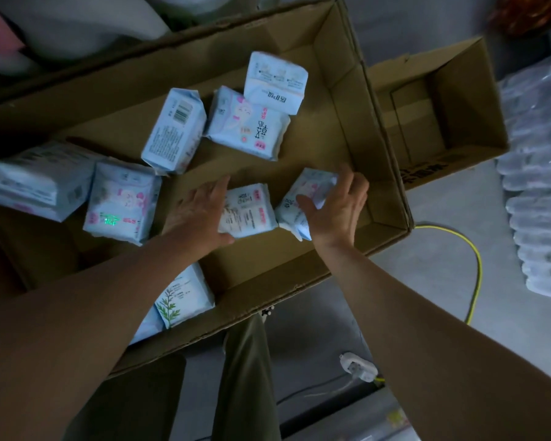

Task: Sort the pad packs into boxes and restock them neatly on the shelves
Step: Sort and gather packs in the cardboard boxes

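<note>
Where hands [201, 208] reach, forearm hides boxed packs [185, 294].

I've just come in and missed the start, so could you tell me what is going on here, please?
A person is sorting pad packs in a large cardboard box. The left hand lies flat against one pack, and the right hand grips a second pack beside it. Several more packs lie loose in the box. A smaller box stands open to the right.
</note>
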Available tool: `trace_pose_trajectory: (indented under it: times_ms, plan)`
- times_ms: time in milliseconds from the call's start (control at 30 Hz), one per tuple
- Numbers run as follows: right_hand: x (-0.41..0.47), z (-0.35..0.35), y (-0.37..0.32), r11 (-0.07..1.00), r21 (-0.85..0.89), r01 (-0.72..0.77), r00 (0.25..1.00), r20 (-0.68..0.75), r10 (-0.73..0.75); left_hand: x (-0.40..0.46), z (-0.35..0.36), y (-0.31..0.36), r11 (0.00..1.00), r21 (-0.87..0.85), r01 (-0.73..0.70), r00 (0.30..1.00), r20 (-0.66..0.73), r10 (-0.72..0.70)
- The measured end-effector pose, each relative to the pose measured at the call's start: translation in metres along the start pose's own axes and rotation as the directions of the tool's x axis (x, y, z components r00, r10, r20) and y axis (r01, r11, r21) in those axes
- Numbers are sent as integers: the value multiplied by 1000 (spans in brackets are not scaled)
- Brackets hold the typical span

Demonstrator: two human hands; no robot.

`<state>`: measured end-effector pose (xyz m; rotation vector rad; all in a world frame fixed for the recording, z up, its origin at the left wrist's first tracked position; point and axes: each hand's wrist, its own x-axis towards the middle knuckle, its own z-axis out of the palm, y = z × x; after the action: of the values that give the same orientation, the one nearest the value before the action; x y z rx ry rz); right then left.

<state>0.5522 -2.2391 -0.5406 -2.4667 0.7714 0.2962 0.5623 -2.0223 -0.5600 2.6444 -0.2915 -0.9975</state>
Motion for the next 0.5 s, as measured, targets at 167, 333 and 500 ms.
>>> trace_pose_trajectory:
  times_ms: [167, 333, 500]
  plan:
    - [17, 7, -2, 980, -10, -198, 978, 58, 198, 11, 6, -5, 997, 81, 16, 1000, 19, -18]
    - [25, 2, -8, 977, -139, -159, 968, 174, 182, 15, 8, -2, 983, 185, 21, 1000, 15, -24]
    - [20, -6, -9, 925, 109, -364, 903, 283, 322, 3, 2, 9, 988, -135, 76, 997, 4, -76]
